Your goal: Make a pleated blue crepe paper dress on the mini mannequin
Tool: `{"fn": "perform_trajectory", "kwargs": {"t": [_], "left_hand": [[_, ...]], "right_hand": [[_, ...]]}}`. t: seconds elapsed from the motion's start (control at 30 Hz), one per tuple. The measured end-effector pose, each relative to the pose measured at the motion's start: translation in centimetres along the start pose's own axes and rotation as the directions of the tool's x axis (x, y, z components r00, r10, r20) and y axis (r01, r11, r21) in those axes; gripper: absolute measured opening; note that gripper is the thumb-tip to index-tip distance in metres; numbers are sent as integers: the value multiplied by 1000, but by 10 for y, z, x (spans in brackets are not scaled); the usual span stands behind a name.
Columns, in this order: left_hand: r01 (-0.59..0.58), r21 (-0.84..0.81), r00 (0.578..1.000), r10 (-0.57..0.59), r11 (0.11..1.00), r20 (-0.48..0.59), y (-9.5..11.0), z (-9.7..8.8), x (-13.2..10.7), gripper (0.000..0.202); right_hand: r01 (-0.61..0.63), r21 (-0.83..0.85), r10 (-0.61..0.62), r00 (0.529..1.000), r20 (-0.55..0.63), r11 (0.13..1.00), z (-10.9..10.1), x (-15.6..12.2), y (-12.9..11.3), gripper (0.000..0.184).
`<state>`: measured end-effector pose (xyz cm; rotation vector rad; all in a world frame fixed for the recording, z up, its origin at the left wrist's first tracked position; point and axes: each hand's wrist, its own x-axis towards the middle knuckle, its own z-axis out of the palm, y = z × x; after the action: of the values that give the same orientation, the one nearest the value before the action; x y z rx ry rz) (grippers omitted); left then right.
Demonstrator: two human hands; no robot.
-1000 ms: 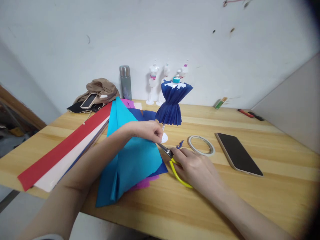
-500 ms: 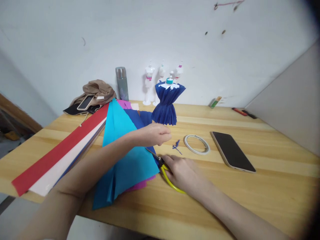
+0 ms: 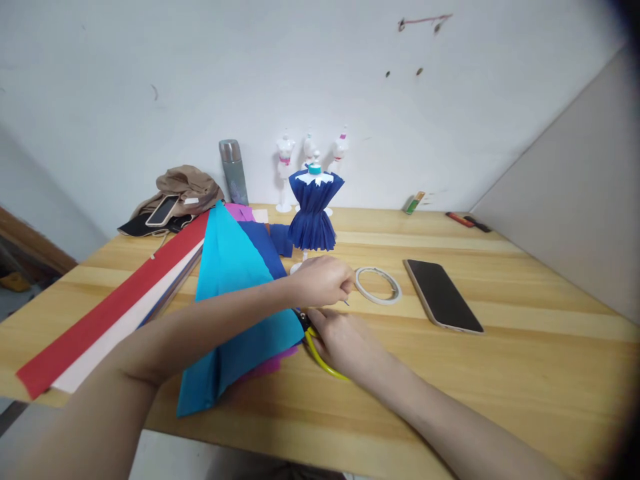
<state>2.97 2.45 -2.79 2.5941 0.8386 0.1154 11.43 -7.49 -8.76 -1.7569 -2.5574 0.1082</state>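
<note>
My left hand (image 3: pixel 326 280) is closed, its fingers curled down over a few blue scraps; one thin blue scrap end (image 3: pixel 347 303) shows below it. Whether the fingers pinch the scraps is hidden. My right hand (image 3: pixel 347 340) rests low on the table, closed around the yellow-handled scissors (image 3: pixel 320 357), whose blades are mostly out of sight. Beside them lies a folded turquoise paper sheet (image 3: pixel 250 333), with dark blue paper (image 3: pixel 263 243) partly under it. Behind my left hand stands a small white mannequin in a pleated dark blue dress (image 3: pixel 313 213) with a turquoise neck band.
Right of my hands lie a tape roll (image 3: pixel 379 287) and a large phone (image 3: pixel 443 295). Red and white paper strips (image 3: pixel 110 310) extend leftward. At the back are a flask (image 3: pixel 233 172), white mannequins (image 3: pixel 285 153), a brown cloth bag (image 3: pixel 187 183) and a red cutter (image 3: pixel 460 220).
My left hand has moved right and slightly down, covering the blue scraps that lay uncovered before. My right hand stays on the scissors. The whole view has shifted slightly.
</note>
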Motion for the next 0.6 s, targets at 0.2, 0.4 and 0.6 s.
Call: {"fn": "perform_trajectory", "kwargs": {"t": [0.2, 0.4, 0.6], "left_hand": [[1, 184, 999, 9, 983, -53, 7, 10, 14, 38], [1, 165, 1000, 4, 986, -27, -4, 9, 15, 32], [-159, 29, 983, 155, 987, 102, -14, -13, -6, 23]], "right_hand": [[12, 1, -12, 1000, -16, 1000, 1, 0, 2, 25], [-3, 17, 3, 1000, -2, 1000, 0, 0, 1, 22], [-17, 28, 16, 1000, 2, 999, 0, 1, 0, 22]]}}
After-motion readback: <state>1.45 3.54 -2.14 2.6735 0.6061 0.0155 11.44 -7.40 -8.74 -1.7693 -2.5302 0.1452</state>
